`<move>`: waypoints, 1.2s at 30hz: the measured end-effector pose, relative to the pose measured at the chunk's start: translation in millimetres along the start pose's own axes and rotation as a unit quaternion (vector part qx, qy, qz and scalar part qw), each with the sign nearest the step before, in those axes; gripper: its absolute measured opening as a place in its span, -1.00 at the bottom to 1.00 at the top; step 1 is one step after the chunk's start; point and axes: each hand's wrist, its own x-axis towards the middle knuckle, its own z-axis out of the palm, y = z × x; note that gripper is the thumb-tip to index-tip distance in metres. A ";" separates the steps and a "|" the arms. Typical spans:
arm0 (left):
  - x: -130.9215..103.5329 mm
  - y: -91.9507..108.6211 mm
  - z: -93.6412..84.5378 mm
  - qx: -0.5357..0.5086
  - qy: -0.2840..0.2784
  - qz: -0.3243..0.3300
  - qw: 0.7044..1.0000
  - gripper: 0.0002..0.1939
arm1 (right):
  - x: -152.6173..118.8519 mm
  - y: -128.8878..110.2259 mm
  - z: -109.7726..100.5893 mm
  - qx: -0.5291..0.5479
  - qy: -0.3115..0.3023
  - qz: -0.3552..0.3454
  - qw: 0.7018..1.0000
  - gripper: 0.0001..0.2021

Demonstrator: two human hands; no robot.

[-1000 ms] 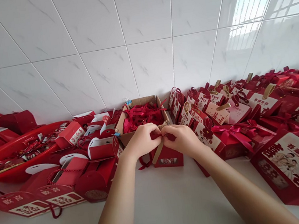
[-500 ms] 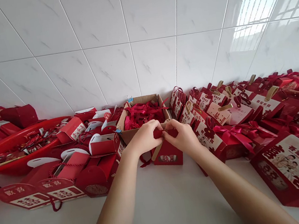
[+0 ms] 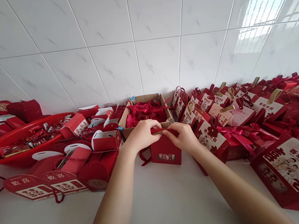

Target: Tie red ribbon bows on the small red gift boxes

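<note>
A small red gift box [image 3: 166, 155] with an oval printed window stands upright on the table in front of me. Over its top, a dark red strap [image 3: 160, 130] with a brownish edge stretches between my fingers. My left hand [image 3: 147, 134] pinches the strap's left end, its thumb and fingertips together. At the other end, my right hand [image 3: 182, 136] pinches the strap near the box's top right. The fingers hide part of the box's top edge. Just behind my hands, a cardboard box [image 3: 168, 116] holds a heap of crimson ribbons [image 3: 145, 112].
Finished-looking red gift boxes with handles [image 3: 211, 136] crowd the right side, a large one [image 3: 294, 173] nearest. At left lie open red boxes [image 3: 102, 170] and a red basin [image 3: 19, 158] of small wrapped packets. A tiled wall [image 3: 115, 65] rises behind.
The tan strap that hung down the gift box's front left no longer shows there; a strap is now drawn across the top between my hands. The view has shifted slightly left.
</note>
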 end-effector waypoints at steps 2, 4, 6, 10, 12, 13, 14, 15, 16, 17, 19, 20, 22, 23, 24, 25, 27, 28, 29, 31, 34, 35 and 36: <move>-1.7 -3.1 -4.3 0.005 -0.003 -0.021 1.000 -0.84 | -1.1 1.0 3.1 -0.004 0.010 -0.010 1.000 -0.76; -3.6 -8.7 -8.7 0.003 -0.016 -0.053 0.998 -0.80 | -1.7 0.7 4.7 -0.009 0.021 -0.018 1.000 -0.73; -6.3 -14.8 -14.4 -0.018 -0.031 -0.081 0.996 -0.76 | -1.5 -1.2 2.9 -0.011 0.028 -0.025 0.999 -0.72; -15.6 -17.4 -31.7 -0.084 -0.029 -0.085 0.992 -0.77 | 0.6 -9.8 -14.3 -0.008 0.034 -0.038 0.999 -0.73; -21.6 -11.3 -41.5 -0.118 -0.010 -0.068 0.991 -0.82 | 1.2 -15.8 -27.7 -0.006 0.041 -0.042 0.998 -0.74; -24.4 -6.9 -45.8 -0.134 0.012 -0.055 0.989 -0.84 | 1.3 -19.1 -34.6 -0.003 0.048 -0.046 0.998 -0.75; -26.8 -2.3 -49.5 -0.145 0.044 -0.041 0.988 -0.85 | 1.0 -22.3 -41.2 0.002 0.055 -0.050 0.997 -0.77; -28.9 2.2 -52.3 -0.152 0.081 -0.026 0.985 -0.86 | 0.5 -25.4 -47.4 0.008 0.062 -0.055 0.997 -0.78; -30.5 6.3 -54.3 -0.156 0.117 -0.012 0.981 -0.87 | -0.2 -28.4 -52.7 0.016 0.066 -0.059 0.996 -0.79; -31.5 9.7 -55.5 -0.159 0.148 0.002 0.976 -0.88 | -1.0 -31.3 -57.3 0.024 0.067 -0.062 0.996 -0.80; -32.6 14.0 -55.8 -0.171 0.193 0.029 0.966 -0.89 | -3.0 -36.6 -63.7 0.040 0.059 -0.068 0.995 -0.81; -32.9 15.1 -55.4 -0.180 0.209 0.042 0.960 -0.90 | -4.0 -39.1 -65.7 0.048 0.054 -0.073 0.995 -0.81; -33.3 15.9 -54.2 -0.193 0.244 0.067 0.948 -0.90 | -5.8 -44.0 -67.9 0.062 0.039 -0.086 0.994 -0.81; -33.8 16.0 -53.7 -0.194 0.263 0.082 0.942 -0.90 | -6.7 -46.5 -68.4 0.069 0.028 -0.093 0.993 -0.81; -34.4 16.0 -53.5 -0.192 0.281 0.097 0.935 -0.90 | -7.6 -49.2 -68.8 0.076 0.013 -0.097 0.992 -0.82; -35.2 16.1 -53.6 -0.190 0.295 0.112 0.930 -0.89 | -8.5 -52.0 -69.2 0.083 -0.007 -0.100 0.991 -0.82; -37.3 16.7 -54.4 -0.187 0.315 0.142 0.920 -0.88 | -10.7 -58.0 -70.0 0.099 -0.053 -0.101 0.989 -0.83; -38.4 17.2 -55.1 -0.187 0.323 0.152 0.915 -0.87 | -12.1 -61.2 -70.5 0.107 -0.073 -0.101 0.986 -0.83; -39.5 18.0 -55.8 -0.188 0.332 0.161 0.910 -0.87 | -13.7 -64.4 -71.0 0.116 -0.091 -0.102 0.984 -0.82; -41.5 20.4 -57.0 -0.187 0.359 0.183 0.896 -0.85 | -16.9 -70.7 -71.9 0.133 -0.115 -0.109 0.978 -0.79; -43.0 24.9 -57.5 -0.196 0.385 0.207 0.878 -0.82 | -20.7 -78.1 -72.6 0.158 -0.134 -0.121 0.971 -0.73; -42.9 26.0 -57.3 -0.197 0.382 0.207 0.879 -0.81 | -21.4 -79.6 -72.7 0.162 -0.139 -0.122 0.969 -0.71; -42.6 26.7 -56.9 -0.194 0.374 0.203 0.884 -0.81 | -21.6 -80.4 -73.0 0.164 -0.141 -0.122 0.969 -0.71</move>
